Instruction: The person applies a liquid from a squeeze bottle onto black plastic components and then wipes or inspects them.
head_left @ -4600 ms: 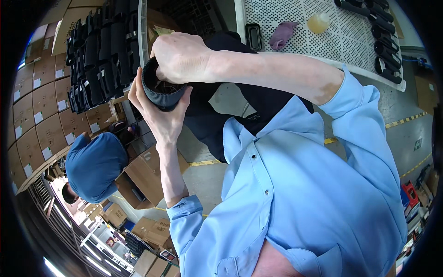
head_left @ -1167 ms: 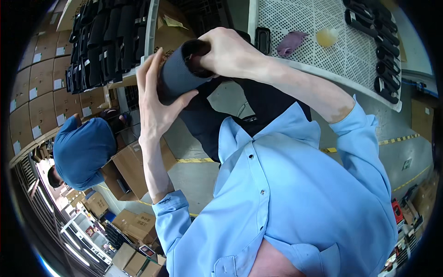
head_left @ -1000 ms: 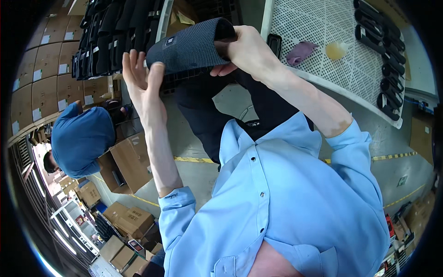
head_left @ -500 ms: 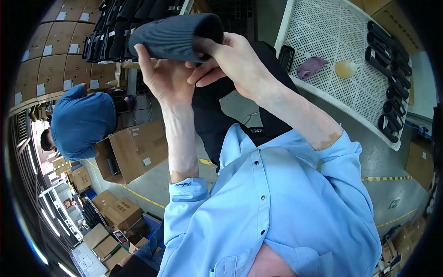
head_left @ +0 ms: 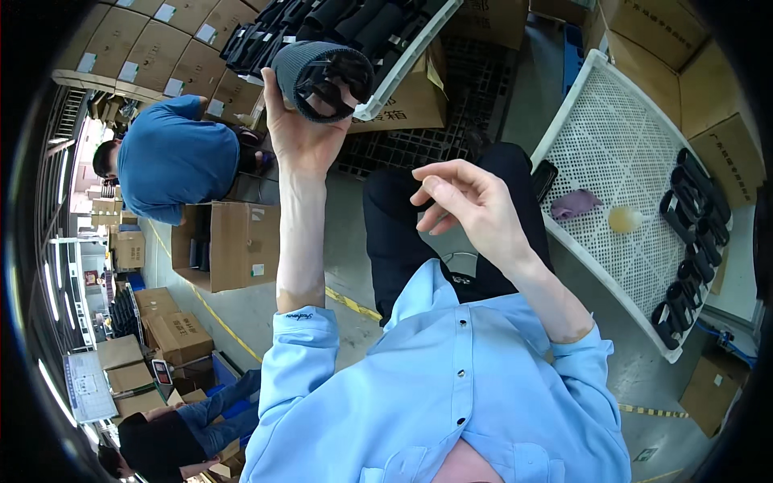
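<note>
grey knit fabric covers the rolled sleeve-like piece (head_left: 322,68) that the left hand (head_left: 302,133) holds up at arm's length, its grip closed around the roll from below, with black straps showing in the open end. the roll sits just at the rim of a white perforated tray (head_left: 403,56) already packed with similar dark pieces (head_left: 322,20). the right hand (head_left: 471,201) hangs free near the person's chest, fingers loosely curled and holding nothing. a second white perforated tray (head_left: 620,161) to the right carries a purple cloth (head_left: 573,203), a small yellow cup (head_left: 626,218) and a row of black parts (head_left: 692,233). a one-handed hold looks risky: the roll could uncurl or slip off the tray rim, since that tray seems full and tilted. a co-worker in blue (head_left: 181,157) bends over cardboard boxes (head_left: 229,245) nearby.
</note>
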Tool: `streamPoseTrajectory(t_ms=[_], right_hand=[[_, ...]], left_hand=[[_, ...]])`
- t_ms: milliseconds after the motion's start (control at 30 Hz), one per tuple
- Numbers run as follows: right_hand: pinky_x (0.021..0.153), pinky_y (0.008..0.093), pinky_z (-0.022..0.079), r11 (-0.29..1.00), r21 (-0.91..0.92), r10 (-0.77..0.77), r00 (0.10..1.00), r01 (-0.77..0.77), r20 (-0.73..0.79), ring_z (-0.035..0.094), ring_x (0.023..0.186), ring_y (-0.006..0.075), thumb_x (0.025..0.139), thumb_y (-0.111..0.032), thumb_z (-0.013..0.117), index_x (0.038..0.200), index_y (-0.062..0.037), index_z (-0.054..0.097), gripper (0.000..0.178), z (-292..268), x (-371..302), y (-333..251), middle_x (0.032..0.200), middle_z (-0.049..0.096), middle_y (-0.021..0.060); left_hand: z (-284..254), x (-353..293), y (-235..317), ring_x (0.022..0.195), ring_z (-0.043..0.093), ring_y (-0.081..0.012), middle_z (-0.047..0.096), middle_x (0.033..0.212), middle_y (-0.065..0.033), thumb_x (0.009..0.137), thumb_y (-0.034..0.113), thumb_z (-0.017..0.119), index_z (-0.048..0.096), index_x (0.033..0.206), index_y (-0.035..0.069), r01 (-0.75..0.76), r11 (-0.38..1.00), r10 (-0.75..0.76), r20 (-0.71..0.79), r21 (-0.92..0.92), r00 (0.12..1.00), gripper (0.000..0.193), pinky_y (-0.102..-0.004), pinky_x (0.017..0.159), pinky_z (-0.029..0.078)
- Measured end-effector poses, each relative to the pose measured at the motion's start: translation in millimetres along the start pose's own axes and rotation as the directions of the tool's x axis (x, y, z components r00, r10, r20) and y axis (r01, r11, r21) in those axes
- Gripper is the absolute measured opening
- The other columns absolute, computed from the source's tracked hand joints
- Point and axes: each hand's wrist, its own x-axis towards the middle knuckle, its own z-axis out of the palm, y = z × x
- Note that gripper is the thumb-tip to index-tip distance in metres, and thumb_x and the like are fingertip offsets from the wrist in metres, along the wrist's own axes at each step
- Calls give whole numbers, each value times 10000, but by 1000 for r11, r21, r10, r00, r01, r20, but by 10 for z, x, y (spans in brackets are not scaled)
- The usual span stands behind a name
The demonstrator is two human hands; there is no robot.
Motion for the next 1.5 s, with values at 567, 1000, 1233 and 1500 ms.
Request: streamPoseTrajectory(t_ms=[567,1000,1233,1500], right_hand=[[646,249,584,994,-46,101,995,-101,4,732,731,174,1069,-192,615,1216,5,697,259,-19,-2,39,975,730,117],[487,231,471,352,-758,-650,727,549,224,673,579,138,936,-51,706,1215,-4,710,284,58,197,-162,825,734,85],[412,261,416,-184,-895,-644,638,407,423,587,440,142,852,1,722,1199,-43,721,349,69,494,-222,654,675,48],[408,270,418,-223,-887,-650,616,405,444,566,413,129,842,-15,738,1164,-40,718,324,-8,509,-137,621,656,46]], left_hand=[[-135,52,-149,1437,454,-375,382,1540,-282,971,481,728,237,1582,33,-31,999,31,1,45,1000,903,-444,1120,517],[-11,36,-278,1339,534,-335,514,1415,-227,973,487,729,372,1506,7,30,986,-18,-76,162,997,801,-445,1083,518],[219,-83,-593,1093,702,-248,695,1161,-131,951,484,756,542,1324,-72,92,969,-29,-263,231,964,703,-418,943,552],[166,-98,-638,1049,721,-250,690,1140,-137,953,470,760,519,1327,-97,103,959,-22,-291,265,956,721,-404,926,556]])
